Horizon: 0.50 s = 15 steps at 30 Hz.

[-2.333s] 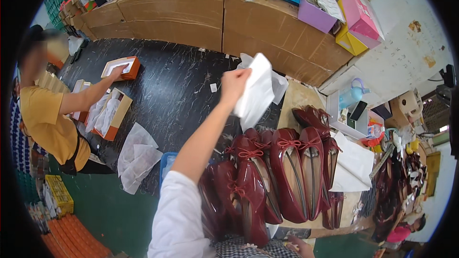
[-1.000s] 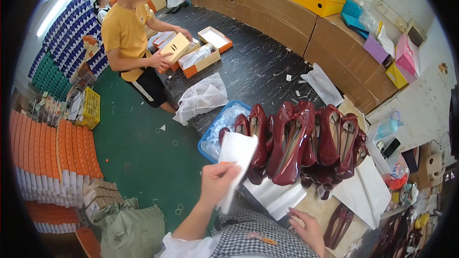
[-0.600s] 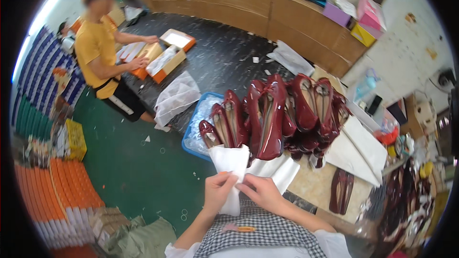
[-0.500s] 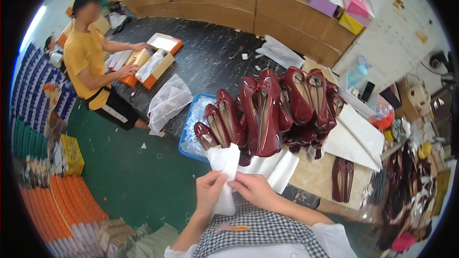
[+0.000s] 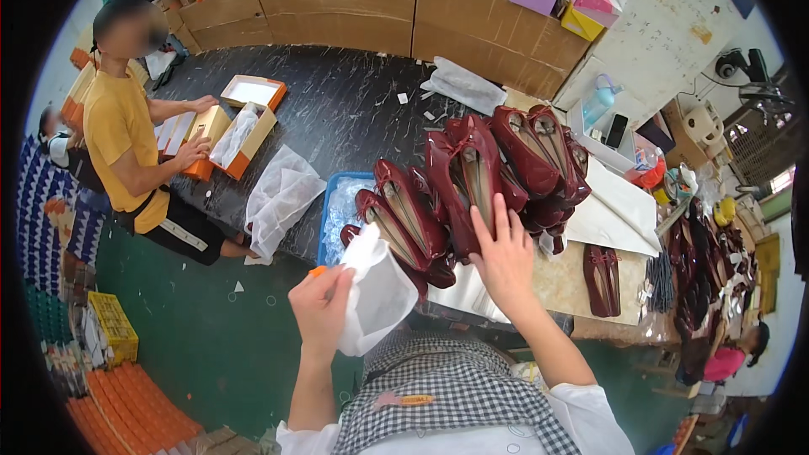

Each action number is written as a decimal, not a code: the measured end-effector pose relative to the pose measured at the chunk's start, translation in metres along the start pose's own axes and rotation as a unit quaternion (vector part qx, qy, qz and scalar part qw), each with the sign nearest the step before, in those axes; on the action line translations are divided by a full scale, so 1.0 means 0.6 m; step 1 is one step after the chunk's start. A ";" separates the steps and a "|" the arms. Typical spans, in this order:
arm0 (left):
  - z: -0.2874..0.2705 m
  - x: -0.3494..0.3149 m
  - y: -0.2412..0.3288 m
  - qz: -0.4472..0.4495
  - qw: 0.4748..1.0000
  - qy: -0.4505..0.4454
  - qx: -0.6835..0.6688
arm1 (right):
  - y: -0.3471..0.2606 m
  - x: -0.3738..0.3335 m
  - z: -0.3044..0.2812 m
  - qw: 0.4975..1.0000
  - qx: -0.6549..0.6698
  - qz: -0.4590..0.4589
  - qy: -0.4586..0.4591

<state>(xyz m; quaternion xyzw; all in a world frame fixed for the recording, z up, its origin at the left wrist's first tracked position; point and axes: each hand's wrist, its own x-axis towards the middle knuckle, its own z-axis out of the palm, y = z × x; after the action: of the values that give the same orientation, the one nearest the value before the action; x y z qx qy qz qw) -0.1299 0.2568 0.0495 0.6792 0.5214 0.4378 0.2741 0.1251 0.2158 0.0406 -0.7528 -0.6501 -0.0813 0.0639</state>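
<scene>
Head view: left hand (image 5: 318,303) fingers pinch limp white tissue sheet (image 5: 375,293); right hand (image 5: 504,254) open-fingered on glossy maroon shoes (image 5: 472,177); hold sheet by edge.

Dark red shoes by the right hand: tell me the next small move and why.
Probably close the right hand on the nearest dark red shoe and lift it from the pile. Its fingers already rest open against that shoe, while the left hand holds a white paper sheet ready beside it.

Dark red shoes (image 5: 472,177) crowd the counter (image 5: 354,109) ahead; bare dark counter lies open beyond them, toward the cardboard wall (image 5: 379,8).
</scene>
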 end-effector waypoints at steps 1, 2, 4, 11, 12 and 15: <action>0.005 0.009 0.003 0.031 0.999 -0.013 0.001 | 0.011 -0.001 -0.003 0.998 0.045 0.031 -0.014; 0.010 0.022 0.010 0.012 0.999 -0.043 0.000 | 0.021 -0.001 -0.010 0.994 0.090 0.063 -0.027; 0.025 0.038 -0.013 0.039 0.997 -0.061 0.019 | 0.040 -0.006 -0.036 0.973 0.214 0.084 -0.021; 0.056 0.078 -0.090 0.105 0.987 -0.066 0.100 | 0.063 -0.084 -0.189 0.894 0.384 -0.090 -0.210; 0.065 0.072 -0.083 0.115 0.986 -0.086 0.080 | 0.050 -0.094 -0.184 0.899 0.362 -0.110 -0.218; 0.079 0.010 -0.034 0.103 0.981 -0.166 -0.007 | 0.015 -0.083 -0.109 0.879 0.398 -0.114 -0.236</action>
<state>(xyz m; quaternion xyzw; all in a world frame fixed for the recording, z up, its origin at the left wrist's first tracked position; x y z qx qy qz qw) -0.0972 0.2731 0.0121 0.7904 0.3934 0.3485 0.3147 0.1245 0.1531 0.0943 -0.5812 -0.7051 0.3573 0.1933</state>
